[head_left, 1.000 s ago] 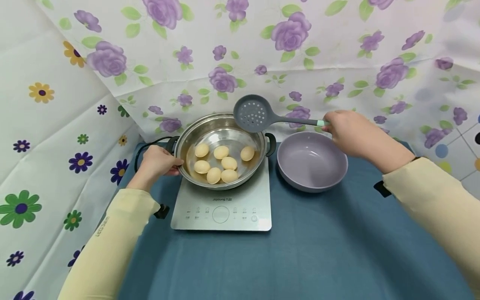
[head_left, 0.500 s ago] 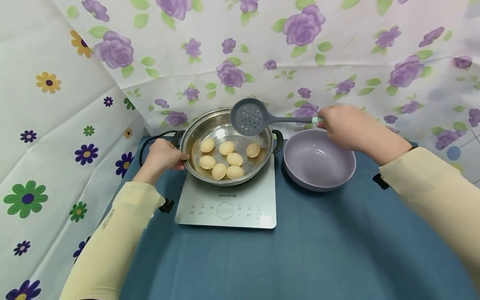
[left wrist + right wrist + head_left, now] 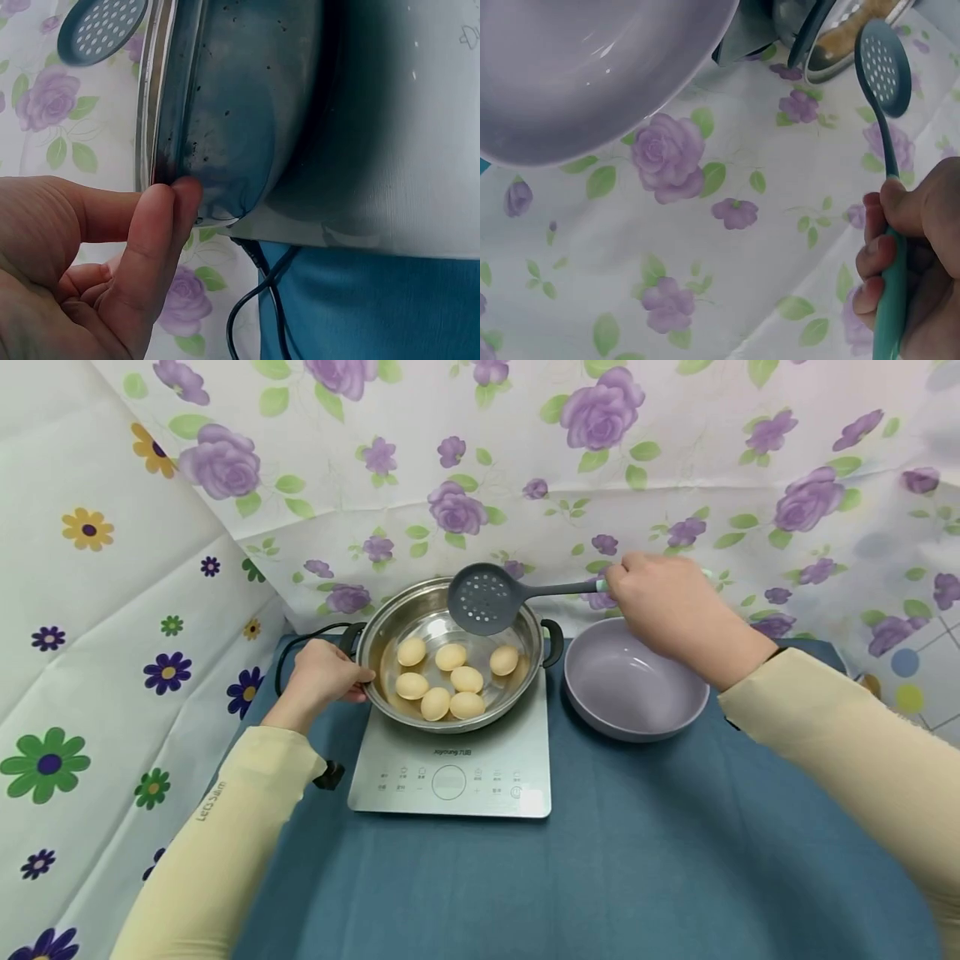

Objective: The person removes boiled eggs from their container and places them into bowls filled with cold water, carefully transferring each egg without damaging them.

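My left hand (image 3: 321, 675) pinches the near-left rim of a steel pan (image 3: 442, 627). In the left wrist view, thumb and fingertips (image 3: 154, 217) meet on that rim. Several pale yellow-brown eggs (image 3: 467, 680) lie in shallow liquid in the pan. My right hand (image 3: 667, 602) grips a grey skimmer (image 3: 483, 600) by its mint-green handle (image 3: 889, 307). The perforated head is held over the back right of the pan, with nothing on it. Below the right hand stands a round purple bowl (image 3: 622, 685) with nothing in it.
Under the pan is a silver induction cooker (image 3: 450, 797), on a blue cloth (image 3: 637, 860). Its black cord (image 3: 281, 660) runs behind the left hand. A black side handle (image 3: 553, 643) of the pan juts toward the bowl. Flowered sheeting (image 3: 517, 460) hangs close behind everything.
The right hand has carried the skimmer left and slightly down, so its head now overlaps more of the pan. The left hand keeps its hold on the rim.
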`<move>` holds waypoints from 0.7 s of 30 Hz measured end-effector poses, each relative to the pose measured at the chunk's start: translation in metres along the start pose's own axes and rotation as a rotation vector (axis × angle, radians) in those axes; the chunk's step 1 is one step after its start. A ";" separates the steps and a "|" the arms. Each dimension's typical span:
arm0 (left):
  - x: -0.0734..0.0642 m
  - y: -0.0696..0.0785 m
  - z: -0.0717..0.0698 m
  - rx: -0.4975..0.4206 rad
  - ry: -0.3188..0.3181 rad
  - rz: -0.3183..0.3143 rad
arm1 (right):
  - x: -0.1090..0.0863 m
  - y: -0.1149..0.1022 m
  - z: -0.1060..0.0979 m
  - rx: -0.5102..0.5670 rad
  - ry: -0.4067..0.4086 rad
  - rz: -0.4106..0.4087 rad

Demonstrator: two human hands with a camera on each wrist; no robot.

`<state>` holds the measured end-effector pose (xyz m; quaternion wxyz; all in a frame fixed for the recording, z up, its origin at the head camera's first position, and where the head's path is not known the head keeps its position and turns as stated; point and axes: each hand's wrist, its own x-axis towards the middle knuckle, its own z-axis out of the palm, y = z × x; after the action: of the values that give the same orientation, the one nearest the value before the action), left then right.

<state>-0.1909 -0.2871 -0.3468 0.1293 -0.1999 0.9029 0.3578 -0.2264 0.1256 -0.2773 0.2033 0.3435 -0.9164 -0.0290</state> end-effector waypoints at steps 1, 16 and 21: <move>0.001 -0.001 0.000 0.006 0.001 0.000 | 0.002 -0.002 0.001 -0.014 0.031 -0.017; 0.000 0.009 -0.005 0.084 -0.027 0.007 | 0.022 -0.031 0.024 -0.214 0.110 -0.067; -0.003 0.011 -0.005 0.105 -0.031 0.006 | 0.025 -0.037 0.031 -0.230 0.084 -0.071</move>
<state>-0.1941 -0.2826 -0.3352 0.1524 -0.1844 0.9190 0.3134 -0.2328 0.0783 -0.3036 0.2785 0.3512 -0.8849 -0.1268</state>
